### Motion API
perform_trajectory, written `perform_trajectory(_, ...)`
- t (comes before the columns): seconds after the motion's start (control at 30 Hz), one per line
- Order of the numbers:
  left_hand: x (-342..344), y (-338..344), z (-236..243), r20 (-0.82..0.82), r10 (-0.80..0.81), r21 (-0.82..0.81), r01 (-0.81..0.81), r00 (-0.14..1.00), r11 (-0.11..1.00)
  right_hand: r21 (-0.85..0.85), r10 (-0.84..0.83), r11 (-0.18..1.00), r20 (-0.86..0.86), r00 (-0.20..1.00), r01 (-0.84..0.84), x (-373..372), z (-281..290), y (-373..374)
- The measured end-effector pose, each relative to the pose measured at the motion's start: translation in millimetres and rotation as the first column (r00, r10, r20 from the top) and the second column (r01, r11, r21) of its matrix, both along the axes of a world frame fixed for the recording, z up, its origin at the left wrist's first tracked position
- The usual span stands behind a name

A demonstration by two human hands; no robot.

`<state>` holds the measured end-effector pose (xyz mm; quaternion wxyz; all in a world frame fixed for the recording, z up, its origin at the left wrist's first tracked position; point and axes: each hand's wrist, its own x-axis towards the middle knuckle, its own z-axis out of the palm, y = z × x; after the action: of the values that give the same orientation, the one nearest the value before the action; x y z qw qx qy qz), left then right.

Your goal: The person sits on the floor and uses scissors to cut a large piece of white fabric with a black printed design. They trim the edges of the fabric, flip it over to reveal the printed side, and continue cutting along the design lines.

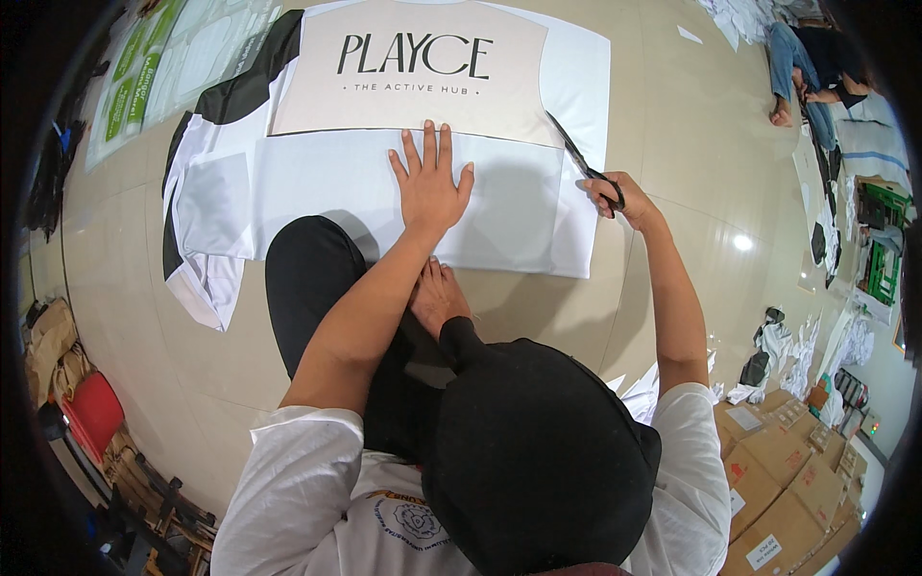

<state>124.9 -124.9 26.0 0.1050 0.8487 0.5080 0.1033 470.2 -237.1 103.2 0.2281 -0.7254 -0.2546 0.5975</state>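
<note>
Head view is showing a person working over a cream printed panel (418, 110) that is lying on the far part of a white fabric piece (584, 101), spread on the tiled floor (663, 106). The left hand (429, 195) is resting flat, its grip wide with fingers splayed and holding nothing, over a white near panel (336, 192), its longest fingertips reaching onto the cream panel's near edge. At the right, the right hand (622, 200) is holding black scissors (588, 173), its grip closed around the handles; the blades are pointing far and left beside the cream panel's near right corner, though how far they are parted I cannot tell. Trimming around the cream panel seems to be the step in hand. The next move is probably calling for steady cutting along its right edge, with the left hand bracing the layers. Dark fabric (240, 93) is lying at the left.
</note>
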Motion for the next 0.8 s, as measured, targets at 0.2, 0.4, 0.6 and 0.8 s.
perform_trajectory(0.2,-0.1,0.1,-0.6,-0.016,-0.003,0.000,0.003,1.000,1.000,0.000,-0.008,1.000,0.005,1.000,0.008,-3.5,-2.6,3.1)
perform_trajectory(0.4,-0.4,0.6,-1.2,-0.016,-0.003,-0.003,0.003,1.000,1.000,0.025,-0.035,0.999,-0.034,0.999,0.036,-9.0,-6.5,-0.7)
perform_trajectory(0.6,-0.7,0.6,-1.0,-0.010,-0.004,-0.003,0.004,1.000,1.000,0.036,-0.068,0.997,-0.048,0.997,0.070,-13.2,-14.3,-5.2)
perform_trajectory(0.8,0.5,0.2,2.6,-0.071,0.013,-0.041,-0.015,0.997,0.999,0.053,-0.085,0.995,-0.034,0.996,0.087,-21.9,-18.1,-11.4)
